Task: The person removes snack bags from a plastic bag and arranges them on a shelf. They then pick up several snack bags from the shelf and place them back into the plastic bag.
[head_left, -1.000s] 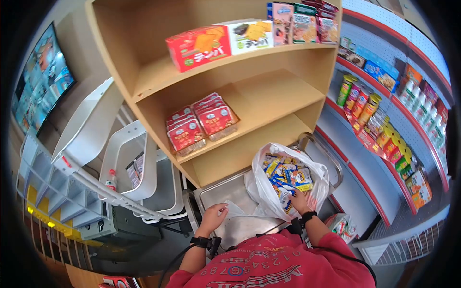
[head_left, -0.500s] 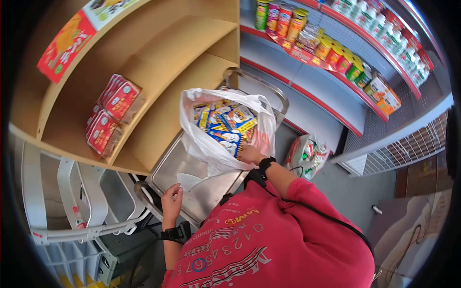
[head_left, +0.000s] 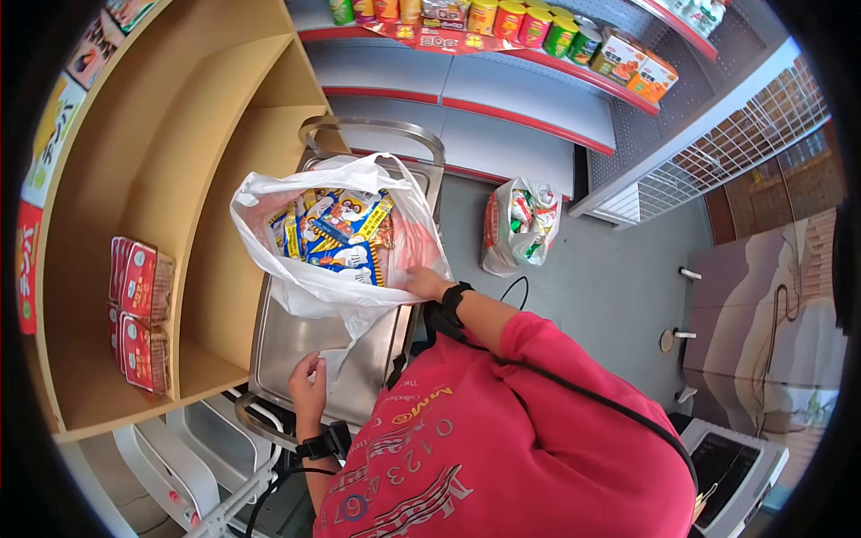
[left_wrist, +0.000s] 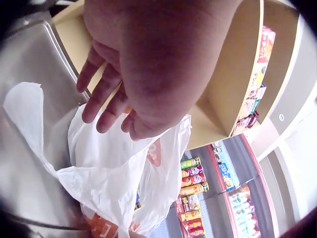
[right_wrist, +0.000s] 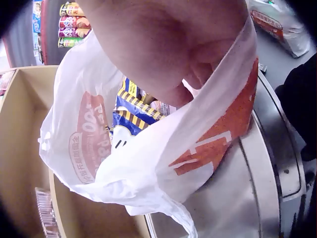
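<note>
A white plastic bag [head_left: 309,287] stands with its mouth wide on a metal cart [head_left: 300,345]. Inside lie several blue and yellow snack packets [head_left: 345,220]. My right hand [head_left: 425,283] is at the bag's near right rim, with its fingers down inside; in the right wrist view the film partly covers them, so I cannot tell what they hold. My left hand [head_left: 308,384] hovers over the cart's near end, beside the bag's loose handle [left_wrist: 29,114]. Its fingers [left_wrist: 101,101] are relaxed, with nothing between them.
To the left, a wooden shelf [head_left: 211,179] holds red packs [head_left: 142,314]. Ahead are metal shelves [head_left: 502,99] with snack cans [head_left: 534,25]. Another filled bag [head_left: 523,224] stands on the floor right of the cart. White bins [head_left: 170,462] are at lower left.
The head view has swung right, bringing more floor into sight. My right hand has shifted from the packets to the bag's near right rim. The left hand stays near the loose handle.
</note>
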The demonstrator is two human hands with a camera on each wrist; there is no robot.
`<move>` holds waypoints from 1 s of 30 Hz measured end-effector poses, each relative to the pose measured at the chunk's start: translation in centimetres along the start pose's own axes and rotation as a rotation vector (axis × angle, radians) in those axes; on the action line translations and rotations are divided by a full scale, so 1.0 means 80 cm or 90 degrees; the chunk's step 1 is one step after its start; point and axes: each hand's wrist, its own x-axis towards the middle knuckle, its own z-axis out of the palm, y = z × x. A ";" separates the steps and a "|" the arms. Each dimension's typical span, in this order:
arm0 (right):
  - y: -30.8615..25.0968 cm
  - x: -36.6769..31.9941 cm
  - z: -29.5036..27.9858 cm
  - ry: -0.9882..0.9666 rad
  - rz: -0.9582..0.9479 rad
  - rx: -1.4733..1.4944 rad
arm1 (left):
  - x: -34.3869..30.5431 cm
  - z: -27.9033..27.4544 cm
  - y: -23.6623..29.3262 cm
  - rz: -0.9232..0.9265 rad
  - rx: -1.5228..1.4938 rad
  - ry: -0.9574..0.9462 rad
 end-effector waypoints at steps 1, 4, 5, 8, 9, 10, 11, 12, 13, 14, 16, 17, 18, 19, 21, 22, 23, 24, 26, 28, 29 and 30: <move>0.005 -0.001 0.001 0.005 -0.003 -0.006 | 0.005 0.005 0.002 0.009 0.000 -0.013; -0.003 -0.024 -0.016 -0.014 0.045 0.053 | 0.021 0.017 0.012 0.075 0.030 -0.031; 0.001 -0.028 -0.018 -0.011 0.041 0.055 | 0.026 0.020 0.018 0.080 0.023 -0.039; 0.012 -0.036 -0.024 -0.014 0.013 0.052 | 0.038 0.029 0.033 0.094 0.010 -0.055; 0.021 -0.034 -0.023 -0.021 -0.001 0.047 | 0.042 0.033 0.032 0.097 0.012 -0.062; 0.029 -0.032 -0.021 -0.029 -0.015 0.042 | 0.045 0.036 0.032 0.099 0.013 -0.069; 0.037 -0.031 -0.015 0.015 -0.033 0.046 | 0.046 0.038 0.035 0.099 0.006 -0.078; 0.045 -0.031 -0.013 0.007 -0.023 0.051 | 0.047 0.040 0.038 0.099 0.001 -0.085; 0.052 -0.030 -0.010 -0.002 -0.014 0.056 | 0.047 0.041 0.040 0.097 -0.003 -0.091; 0.057 -0.029 -0.007 -0.013 -0.008 0.060 | 0.048 0.040 0.039 0.103 -0.001 -0.097; 0.065 -0.029 -0.005 -0.006 -0.041 0.054 | 0.051 0.043 0.036 0.114 0.002 -0.101; 0.069 -0.030 -0.007 -0.003 -0.059 0.049 | 0.052 0.044 0.035 0.120 0.000 -0.096; 0.066 -0.037 -0.013 -0.018 -0.048 0.073 | 0.051 0.047 0.034 0.123 0.011 -0.098; 0.075 -0.032 -0.011 0.009 -0.143 0.027 | 0.051 0.047 0.033 0.128 0.025 -0.094; 0.086 -0.021 -0.008 -0.024 -0.134 -0.040 | 0.053 0.045 0.033 0.113 0.044 -0.089; 0.089 -0.023 -0.007 -0.019 -0.141 0.030 | 0.052 0.046 0.033 0.092 0.046 -0.091; 0.104 -0.011 -0.003 -0.034 -0.156 -0.024 | 0.050 0.046 0.034 0.104 0.055 -0.092; 0.102 -0.015 -0.007 -0.039 -0.147 0.005 | 0.049 0.045 0.036 0.116 0.063 -0.094; 0.077 -0.031 -0.017 -0.040 -0.063 0.058 | 0.042 0.033 0.058 0.112 0.042 -0.101; 0.072 -0.029 -0.020 -0.056 -0.042 0.048 | 0.039 0.029 0.057 0.111 0.047 -0.100; 0.078 -0.027 -0.017 -0.059 -0.045 0.065 | 0.039 0.030 0.050 0.125 0.063 -0.096; 0.081 -0.022 -0.017 -0.059 -0.043 0.081 | 0.037 0.026 0.053 0.109 0.061 -0.091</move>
